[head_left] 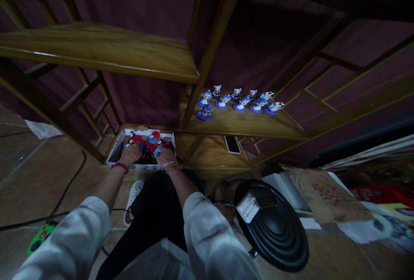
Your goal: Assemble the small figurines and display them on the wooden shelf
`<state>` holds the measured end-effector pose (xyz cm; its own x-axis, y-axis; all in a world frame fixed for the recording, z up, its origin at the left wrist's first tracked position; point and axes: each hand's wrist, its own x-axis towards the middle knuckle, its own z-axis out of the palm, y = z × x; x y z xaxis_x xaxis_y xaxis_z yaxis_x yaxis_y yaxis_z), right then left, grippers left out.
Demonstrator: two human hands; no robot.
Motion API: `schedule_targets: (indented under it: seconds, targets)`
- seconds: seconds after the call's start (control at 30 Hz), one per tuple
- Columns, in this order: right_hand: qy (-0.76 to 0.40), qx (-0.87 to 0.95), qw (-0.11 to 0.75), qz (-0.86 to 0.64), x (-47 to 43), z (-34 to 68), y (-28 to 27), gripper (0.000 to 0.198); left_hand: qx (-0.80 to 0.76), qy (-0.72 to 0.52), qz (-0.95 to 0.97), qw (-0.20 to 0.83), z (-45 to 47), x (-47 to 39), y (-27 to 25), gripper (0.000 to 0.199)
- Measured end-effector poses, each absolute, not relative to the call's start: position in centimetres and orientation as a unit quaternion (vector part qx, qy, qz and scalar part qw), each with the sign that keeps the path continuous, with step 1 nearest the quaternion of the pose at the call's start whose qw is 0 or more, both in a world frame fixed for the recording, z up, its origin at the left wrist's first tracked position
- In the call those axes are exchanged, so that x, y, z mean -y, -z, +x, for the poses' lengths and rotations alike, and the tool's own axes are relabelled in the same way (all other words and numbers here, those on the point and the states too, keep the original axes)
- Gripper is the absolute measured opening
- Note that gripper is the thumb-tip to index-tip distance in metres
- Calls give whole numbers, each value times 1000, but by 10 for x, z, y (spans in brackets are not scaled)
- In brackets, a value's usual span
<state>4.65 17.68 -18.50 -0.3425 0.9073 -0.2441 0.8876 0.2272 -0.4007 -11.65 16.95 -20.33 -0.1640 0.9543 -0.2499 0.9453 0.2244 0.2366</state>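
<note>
A shallow white-walled cardboard box [168, 135] stands on the low shelf, holding several small figurines [151, 145] jumbled together with red and blue parts. Both my hands reach into it. My left hand [131, 155], with a red bead bracelet at the wrist, lies at the left side of the box near a red piece; its fingertips are hidden among the figurines. At the right side, my right hand [167, 155] has its fingers bent around a figurine with a round blue part [157, 152]. A silver bracelet circles that wrist.
On the raised wooden shelf [223, 121] to the right stand several figurines [242, 104] on purple bases and several dark-dressed ones [236, 94]. A phone [232, 144] lies below. A black round stool [278, 232], cables and a green controller [42, 237] occupy the floor.
</note>
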Motion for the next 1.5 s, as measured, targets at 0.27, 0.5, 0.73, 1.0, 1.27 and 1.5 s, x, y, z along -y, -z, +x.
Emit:
schedule_targets:
  seconds: [0.27,0.5,0.73,1.0,1.27,1.5]
  targets:
    - [-255,779,16,-572,-177,47,184,31,-728,23,658,189,-113,-167,199,45]
    - [-250,786,21,-565,-180,47,190,30,-707,34,684,176,-113,-166,202,37]
    - [-268,781,24,-564,-182,47,189,30,-720,12,673,169,-112,-163,200,38]
    - [-284,766,47,-575,-183,47,188,36,-739,1,660,136,-107,-157,187,33]
    - [-302,761,69,-570,-184,49,190,28,-734,-36,667,124,-100,-152,176,36]
    - [-286,767,61,-572,-185,50,189,32,-671,-71,714,185,-95,-150,174,30]
